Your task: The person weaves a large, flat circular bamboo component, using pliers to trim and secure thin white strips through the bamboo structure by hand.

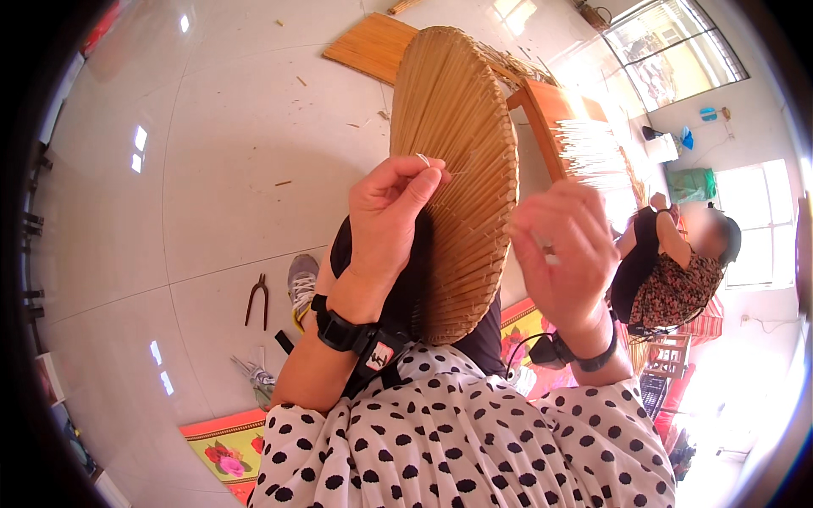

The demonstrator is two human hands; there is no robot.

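A large ribbed palm-leaf fan (461, 161), straw-brown with a stitched rim, stands on edge over my lap. My left hand (394, 199) is in front of its ribbed face, thumb and forefinger pinched on a thin white thread (423, 158). A short end of that thread sticks out past the fingertips. To the right of the fan's rim, my right hand (567, 250) is raised and smeared by motion. Its fingers curl in toward the thumb; whatever they may hold does not show. A ring sits on one finger.
Pliers-like tongs (258, 300) lie on the tiled floor at left. Beyond the fan are a wooden board (368, 49) and a low wooden table (546, 118) with pale strips (589, 148). Another person (677, 262) sits at right. Flowered mats (229, 449) lie near me.
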